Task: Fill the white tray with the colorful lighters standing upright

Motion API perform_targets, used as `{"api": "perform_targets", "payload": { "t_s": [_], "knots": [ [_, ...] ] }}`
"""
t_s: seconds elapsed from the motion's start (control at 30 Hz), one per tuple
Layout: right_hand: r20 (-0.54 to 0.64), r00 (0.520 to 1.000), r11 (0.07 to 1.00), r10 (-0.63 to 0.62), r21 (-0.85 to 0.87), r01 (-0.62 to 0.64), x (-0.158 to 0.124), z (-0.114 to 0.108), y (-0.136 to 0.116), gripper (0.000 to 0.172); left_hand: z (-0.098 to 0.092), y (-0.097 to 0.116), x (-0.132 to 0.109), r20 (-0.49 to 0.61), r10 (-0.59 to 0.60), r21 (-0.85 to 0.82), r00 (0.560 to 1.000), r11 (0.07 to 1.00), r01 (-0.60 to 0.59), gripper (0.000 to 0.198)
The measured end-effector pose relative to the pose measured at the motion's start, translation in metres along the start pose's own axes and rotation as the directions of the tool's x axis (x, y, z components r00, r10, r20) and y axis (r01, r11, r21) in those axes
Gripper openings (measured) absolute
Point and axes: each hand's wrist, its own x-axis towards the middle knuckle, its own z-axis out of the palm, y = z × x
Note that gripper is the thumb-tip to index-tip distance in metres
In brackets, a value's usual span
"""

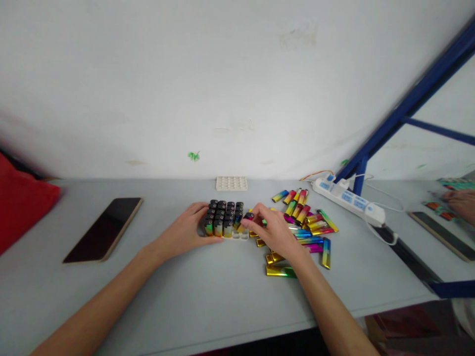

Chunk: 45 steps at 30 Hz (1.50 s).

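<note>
Black-topped lighters (218, 218) stand upright in close rows in a white holed tray (241, 236). Bare holes show at the tray's front right corner. Around the left side of the rows curls my left hand (191, 225), fingers behind and thumb along the front. My right hand (270, 230) pinches one lighter (245, 221), tilted, above the right front of the tray; its lower end is partly hidden. Beside and under my right hand lies a loose pile of shiny lighters (315, 225) in gold, green, blue and pink.
A second white tray (231, 183) lies by the wall. To the left are a phone (104, 230) and a red cloth item (22, 202). A power strip (349, 200) with cables and a blue frame (371, 143) border the right, where another person's hand (460, 202) shows.
</note>
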Motion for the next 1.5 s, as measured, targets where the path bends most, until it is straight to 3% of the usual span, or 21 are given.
{"api": "perform_targets", "payload": {
  "t_s": [0.2,0.53,0.67,0.77,0.87,0.97,1.03,1.13,1.23,1.5],
  "knots": [
    [0.042,0.999,1.000,0.014,-0.021,-0.014,0.003,0.009,-0.008,0.049,0.002,-0.003,0.000,-0.001,-0.017,-0.009,1.000,1.000,0.017,0.078],
    [0.073,0.997,0.978,-0.019,-0.206,0.033,0.004,0.011,-0.007,0.035,0.000,-0.003,-0.001,0.022,-0.030,0.037,0.999,0.999,0.029,0.075],
    [0.033,0.999,0.958,0.031,-0.285,-0.021,0.006,0.018,-0.004,0.043,-0.001,-0.003,-0.002,0.018,-0.031,0.054,0.999,0.998,0.030,0.074],
    [0.039,0.999,0.973,-0.004,-0.228,0.013,0.003,0.008,0.003,0.052,-0.001,-0.003,-0.002,0.023,-0.044,0.061,0.999,0.997,0.042,0.076],
    [-0.187,0.979,0.962,-0.081,-0.270,0.028,0.004,-0.013,0.019,0.048,0.000,-0.005,-0.001,0.018,-0.046,0.049,0.999,0.998,0.045,0.077],
    [-0.430,0.889,0.905,-0.156,-0.423,-0.046,0.014,-0.031,0.043,0.037,0.002,-0.008,0.000,0.007,-0.055,0.035,0.998,0.998,0.054,0.075],
    [-0.470,0.874,0.839,-0.121,-0.520,-0.163,0.022,-0.033,0.060,0.039,0.003,-0.009,0.000,0.004,-0.055,0.024,0.998,0.998,0.055,0.076],
    [-0.447,0.893,0.695,0.048,-0.628,-0.351,0.031,-0.026,0.079,0.050,0.002,-0.009,0.000,-0.001,-0.048,0.020,0.999,0.999,0.048,0.077],
    [-0.384,0.911,0.604,0.148,-0.694,-0.391,0.034,-0.019,0.084,0.051,0.003,-0.010,0.001,-0.001,-0.039,0.022,0.999,0.999,0.039,0.079],
    [-0.371,0.904,0.633,0.214,-0.652,-0.417,0.034,-0.028,0.082,0.053,0.008,-0.014,0.000,-0.028,-0.034,0.021,0.999,0.999,0.034,0.079]
  ]
}}
